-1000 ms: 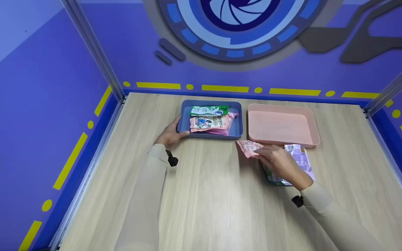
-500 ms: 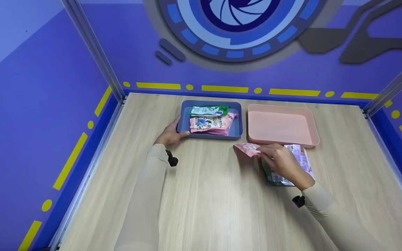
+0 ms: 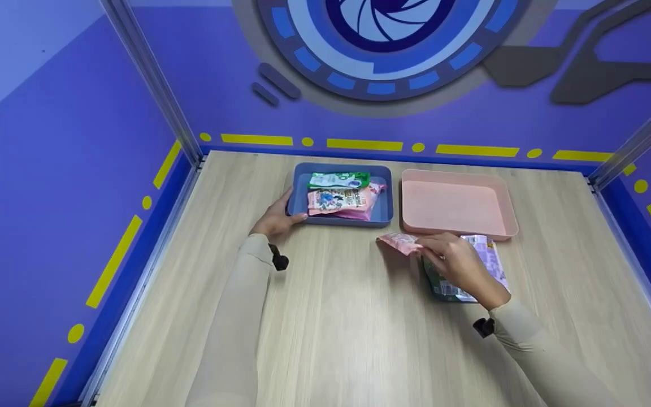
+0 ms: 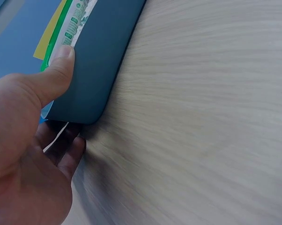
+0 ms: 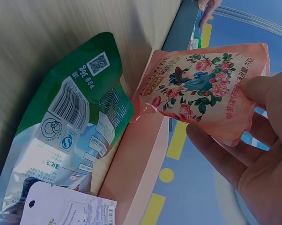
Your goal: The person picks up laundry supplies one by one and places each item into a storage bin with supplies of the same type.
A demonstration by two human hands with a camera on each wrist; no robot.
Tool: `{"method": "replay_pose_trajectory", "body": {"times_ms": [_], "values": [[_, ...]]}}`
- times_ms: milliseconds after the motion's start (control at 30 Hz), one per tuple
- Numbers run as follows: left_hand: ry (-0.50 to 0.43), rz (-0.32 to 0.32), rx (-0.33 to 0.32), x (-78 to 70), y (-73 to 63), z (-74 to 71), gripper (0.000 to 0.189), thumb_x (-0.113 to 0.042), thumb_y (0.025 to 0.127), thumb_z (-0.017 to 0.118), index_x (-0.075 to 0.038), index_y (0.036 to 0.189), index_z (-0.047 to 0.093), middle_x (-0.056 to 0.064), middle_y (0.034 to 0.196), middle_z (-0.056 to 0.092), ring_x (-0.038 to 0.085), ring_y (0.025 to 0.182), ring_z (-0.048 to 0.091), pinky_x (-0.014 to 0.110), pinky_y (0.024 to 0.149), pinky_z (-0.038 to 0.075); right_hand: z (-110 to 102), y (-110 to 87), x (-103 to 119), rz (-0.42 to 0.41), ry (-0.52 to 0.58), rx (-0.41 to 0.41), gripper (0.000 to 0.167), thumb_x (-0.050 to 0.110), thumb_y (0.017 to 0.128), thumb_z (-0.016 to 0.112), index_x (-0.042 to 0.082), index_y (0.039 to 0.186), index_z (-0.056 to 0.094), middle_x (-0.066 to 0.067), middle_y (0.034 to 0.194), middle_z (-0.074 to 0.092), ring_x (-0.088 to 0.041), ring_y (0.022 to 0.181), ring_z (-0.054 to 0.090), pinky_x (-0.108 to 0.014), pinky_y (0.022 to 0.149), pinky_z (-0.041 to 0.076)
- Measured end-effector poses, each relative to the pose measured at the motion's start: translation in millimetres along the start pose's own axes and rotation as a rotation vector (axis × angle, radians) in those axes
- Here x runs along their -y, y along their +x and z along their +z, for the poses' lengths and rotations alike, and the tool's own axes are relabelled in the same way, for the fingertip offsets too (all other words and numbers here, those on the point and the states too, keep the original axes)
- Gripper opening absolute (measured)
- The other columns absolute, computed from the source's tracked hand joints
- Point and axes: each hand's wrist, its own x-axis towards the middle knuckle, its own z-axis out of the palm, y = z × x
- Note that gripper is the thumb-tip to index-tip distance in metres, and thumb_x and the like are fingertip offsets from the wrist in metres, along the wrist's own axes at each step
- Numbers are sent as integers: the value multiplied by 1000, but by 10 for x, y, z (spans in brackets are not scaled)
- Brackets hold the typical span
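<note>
My left hand grips the left front corner of a blue tray. Its thumb presses over the rim in the left wrist view, and the other fingers sit behind the corner. Inside that tray lie a green-and-white pouch and a pink pouch with a floral print. In my right hand another pink pouch, printed with roses and a figure, is pinched by one edge between thumb and fingers. It hangs tilted over the table, in front of the gap between the two trays.
A pink tray with nothing in it stands right of the blue one. Beneath my right hand, a green-and-white pouch and a purple package lie on the wooden table. Blue panels close off the back and sides.
The pouch in my right hand has shifted slightly left and turned, so its face shows narrower in the head view. My left hand and the blue tray have stayed put.
</note>
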Motion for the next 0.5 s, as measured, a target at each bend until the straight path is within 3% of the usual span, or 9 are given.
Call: {"method": "replay_pose_trajectory", "body": {"times_ms": [500], "values": [[-14,-19,-7,-26,-21,2,94,-37,98,71,-31,167,6,6,173,9,28,158,7,47,127,12,-35,15,30,12,10,-8,17,2,88,80,7,104,81,-8,101,78,-27,91,72,-46,75,60]]}}
